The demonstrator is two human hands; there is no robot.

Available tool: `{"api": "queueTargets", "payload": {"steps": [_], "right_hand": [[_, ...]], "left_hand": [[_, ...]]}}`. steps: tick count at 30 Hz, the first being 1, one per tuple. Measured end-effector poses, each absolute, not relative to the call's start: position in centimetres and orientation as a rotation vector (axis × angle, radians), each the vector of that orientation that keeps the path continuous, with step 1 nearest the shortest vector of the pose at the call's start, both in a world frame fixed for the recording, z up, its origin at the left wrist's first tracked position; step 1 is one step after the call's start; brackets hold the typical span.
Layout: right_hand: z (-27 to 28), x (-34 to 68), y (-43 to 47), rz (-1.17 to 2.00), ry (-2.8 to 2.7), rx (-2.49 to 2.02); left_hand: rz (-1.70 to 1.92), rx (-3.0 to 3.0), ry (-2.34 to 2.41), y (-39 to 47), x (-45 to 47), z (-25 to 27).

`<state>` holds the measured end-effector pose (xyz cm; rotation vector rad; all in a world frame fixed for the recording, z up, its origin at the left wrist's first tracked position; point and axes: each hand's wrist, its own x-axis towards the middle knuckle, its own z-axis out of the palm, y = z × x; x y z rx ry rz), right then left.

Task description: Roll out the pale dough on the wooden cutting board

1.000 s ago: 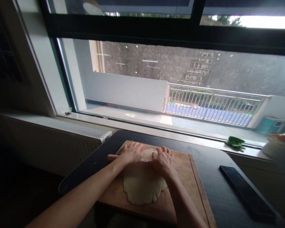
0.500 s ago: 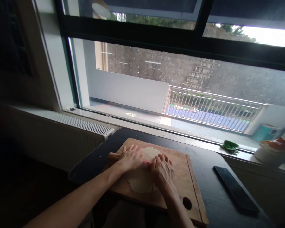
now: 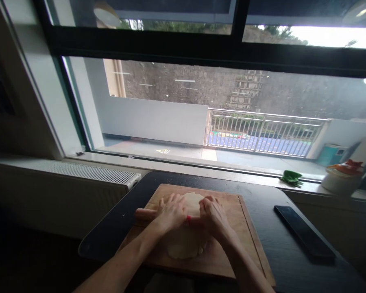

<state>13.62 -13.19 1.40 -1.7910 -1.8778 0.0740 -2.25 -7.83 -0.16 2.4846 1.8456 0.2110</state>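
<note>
A wooden rolling pin [image 3: 144, 214] lies crosswise over a flat sheet of pale dough [image 3: 184, 245]. My left hand [image 3: 171, 212] rests on the pin left of its middle, fingers draped over it. On the right part of the pin, my right hand [image 3: 213, 215] presses down with its fingers curled over, hiding that end. A small red label shows on the pin between the hands. Dough spreads both beyond and in front of the pin, on a wooden cutting board [image 3: 232, 232].
The board sits on a dark table [image 3: 259, 207] beside a window. A long black object [image 3: 305, 232] lies at the table's right. On the sill [image 3: 232, 176] are a green leafy item [image 3: 290, 178] and a pale pot [image 3: 341, 181]. A radiator [image 3: 79, 175] stands at left.
The camera view has tilted and shifted a little. Both hands stay on the rolling pin over the dough; the red label between them shows less of its face.
</note>
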Motion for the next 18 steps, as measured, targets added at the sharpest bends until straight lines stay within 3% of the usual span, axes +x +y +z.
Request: {"api": "queueTargets", "payload": {"steps": [6, 11, 18], "right_hand": [[0.9, 13.2, -9.3, -0.042, -1.896, -1.893], [0.3, 12.7, -10.6, 0.083, -1.881, -1.916], [0.4, 12.2, -13.2, 0.019, -1.778, -1.890]], "left_hand": [[0.236, 2.500, 1.877, -7.7, -2.1, -0.5], [0.296, 2.574, 1.875, -8.6, -2.0, -0.1], [0.432, 2.582, 1.910, -12.0, -2.0, 0.4]]}}
